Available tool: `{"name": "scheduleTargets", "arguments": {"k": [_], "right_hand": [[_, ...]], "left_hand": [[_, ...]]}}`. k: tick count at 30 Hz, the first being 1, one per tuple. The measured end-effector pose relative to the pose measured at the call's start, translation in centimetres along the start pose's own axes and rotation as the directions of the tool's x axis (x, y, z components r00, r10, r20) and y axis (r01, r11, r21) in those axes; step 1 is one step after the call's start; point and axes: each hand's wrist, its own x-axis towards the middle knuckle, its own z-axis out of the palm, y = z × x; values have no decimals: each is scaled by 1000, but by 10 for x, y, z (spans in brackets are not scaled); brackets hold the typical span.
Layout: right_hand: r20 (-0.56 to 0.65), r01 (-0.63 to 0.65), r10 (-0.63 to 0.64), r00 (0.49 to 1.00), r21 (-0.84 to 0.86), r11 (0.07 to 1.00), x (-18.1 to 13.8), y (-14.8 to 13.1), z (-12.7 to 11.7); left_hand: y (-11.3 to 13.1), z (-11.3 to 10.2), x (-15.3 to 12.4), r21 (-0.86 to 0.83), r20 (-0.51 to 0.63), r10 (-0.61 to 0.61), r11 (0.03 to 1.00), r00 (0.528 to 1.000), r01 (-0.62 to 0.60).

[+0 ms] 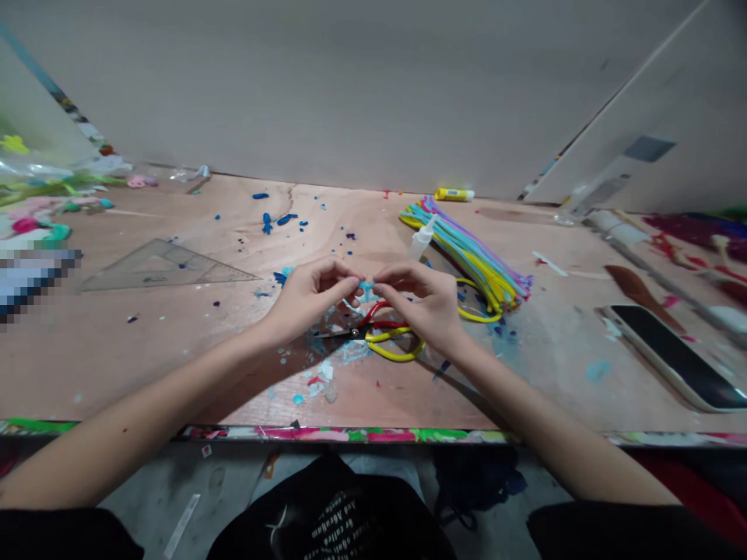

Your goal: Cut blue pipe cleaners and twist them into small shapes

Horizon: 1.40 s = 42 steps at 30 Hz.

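Observation:
My left hand (pixel 312 292) and my right hand (pixel 426 299) meet over the middle of the table, fingertips nearly touching. Thumbs and fingers of both are pinched on a small light-blue piece (pixel 366 290), too small and blurred to name more exactly. Just below them lies a pair of scissors (pixel 355 334) with one red and one yellow handle, partly under my right hand. Behind the right hand stands a small white squeeze bottle (pixel 420 243) with a pointed nozzle. A bundle of coloured pipe cleaners (pixel 472 253) rests beyond it, with a yellow loop at its near end.
A clear set square (pixel 157 264) lies to the left. Blue scraps (pixel 267 223) dot the table (pixel 192 342). A yellow glue stick (pixel 454 194) is by the back wall. A phone (pixel 671 350) and a brown wooden tool (pixel 639 292) lie right. Coloured craft pieces (pixel 47 222) pile up far left.

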Motion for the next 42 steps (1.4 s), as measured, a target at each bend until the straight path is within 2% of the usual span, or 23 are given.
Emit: {"name": "scheduleTargets", "arguments": {"k": [4, 7, 8, 9, 11, 12, 14, 19, 21, 26, 29, 31, 34, 36, 39, 42], "right_hand": [[31, 8, -6, 1000, -38, 999, 5, -3, -7], [146, 34, -14, 989, -138, 990, 12, -8, -24], [266, 61, -6, 964, -200, 978, 14, -9, -30], [408, 87, 30, 912, -267, 960, 15, -9, -36], [632, 125, 149, 760, -367, 922, 15, -9, -43], [678, 149, 188, 710, -406, 902, 14, -8, -44], [711, 194, 215, 670, -446, 874, 12, -7, -43], [742, 211, 209, 637, -428, 879, 10, -4, -35], [719, 205, 219, 660, -452, 868, 10, -1, -34], [570, 126, 208, 795, -490, 863, 15, 7, -41], [391, -2, 165, 905, -385, 923, 20, 10, -47], [274, -112, 168, 947, -207, 972, 23, 11, -49], [220, -234, 217, 951, 55, 971, 26, 11, -46], [232, -278, 249, 940, 102, 955, 26, 10, -43], [250, -291, 264, 931, 79, 953, 24, 10, -40], [265, -241, 250, 931, -67, 968, 22, 12, -39]], "left_hand": [[-3, -4, 3, 18, 9, 15, 1000, 1000, -15], [-4, -8, 6, 34, -64, 40, 999, 997, -38], [-4, -9, 8, 38, -99, 48, 998, 994, -45], [-3, -10, 9, 40, -132, 55, 998, 990, -50], [-3, -12, 11, 33, -190, 72, 997, 979, -66], [-3, -13, 11, 29, -207, 75, 997, 975, -70], [-3, -14, 12, 24, -231, 75, 997, 970, -71], [-2, -18, 15, 16, -307, 107, 994, 946, -107], [-2, -21, 16, 11, -358, 130, 991, 925, -135], [0, -31, 22, 9, -466, 158, 985, 871, -174], [1, -33, 24, 16, -474, 182, 980, 861, -198], [0, -33, 23, 15, -452, 180, 981, 874, -194], [-1, -31, 21, 56, -413, 179, 984, 893, -171], [-2, -29, 20, 99, -390, 197, 980, 899, -171], [-6, -28, 19, 142, -368, 231, 971, 901, -191], [-10, -29, 20, 158, -362, 248, 966, 899, -203]]}}
